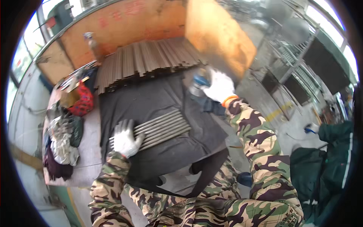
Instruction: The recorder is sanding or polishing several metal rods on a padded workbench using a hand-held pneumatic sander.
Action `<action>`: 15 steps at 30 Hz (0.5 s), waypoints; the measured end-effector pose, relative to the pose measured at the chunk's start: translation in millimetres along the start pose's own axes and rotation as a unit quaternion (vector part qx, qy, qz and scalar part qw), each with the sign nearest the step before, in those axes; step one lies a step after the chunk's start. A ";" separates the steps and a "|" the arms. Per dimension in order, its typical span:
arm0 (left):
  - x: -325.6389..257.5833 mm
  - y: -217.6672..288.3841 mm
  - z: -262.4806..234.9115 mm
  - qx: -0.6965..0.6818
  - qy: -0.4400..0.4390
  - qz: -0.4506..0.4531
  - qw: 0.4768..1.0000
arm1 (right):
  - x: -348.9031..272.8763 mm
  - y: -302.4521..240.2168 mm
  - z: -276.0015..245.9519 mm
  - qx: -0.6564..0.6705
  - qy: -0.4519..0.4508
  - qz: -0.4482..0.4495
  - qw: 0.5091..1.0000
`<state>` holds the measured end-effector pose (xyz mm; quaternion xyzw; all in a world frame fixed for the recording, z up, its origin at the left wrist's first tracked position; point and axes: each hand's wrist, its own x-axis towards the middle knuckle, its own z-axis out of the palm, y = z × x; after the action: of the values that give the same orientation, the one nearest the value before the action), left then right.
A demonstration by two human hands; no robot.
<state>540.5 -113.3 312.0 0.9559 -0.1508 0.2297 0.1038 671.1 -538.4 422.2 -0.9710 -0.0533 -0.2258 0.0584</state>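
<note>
My left hand [127,139], in a white glove with grey fingertips, lies flat with fingers stretched over the left end of a row of several grey metal rods [162,130]. The rods rest side by side, slightly slanted, on a black cloth [140,102] covering the table. At the table's far right, my right hand [221,86], gloved in white with an orange cuff, is beside a small container [197,85] with a blue upper part. Blur hides whether its fingers grip the container. A dark blue cloth [208,105] lies just below it.
Many brownish bars [147,56] are stacked at the back against orange-brown boards [124,28]. A spray bottle [92,45] stands back left. Left are a red patterned cloth [82,100] and white rags [62,140]. A person in dark green [327,162] is at right.
</note>
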 end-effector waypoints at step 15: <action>166.9 -88.6 -157.1 -0.092 0.118 -0.356 0.923 | -181.0 -7.1 29.2 0.269 -0.088 -0.173 0.943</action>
<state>647.9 -28.7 516.2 0.8990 0.1919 0.2739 0.2829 521.4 -541.3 316.3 -0.9110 -0.2838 -0.1232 0.2726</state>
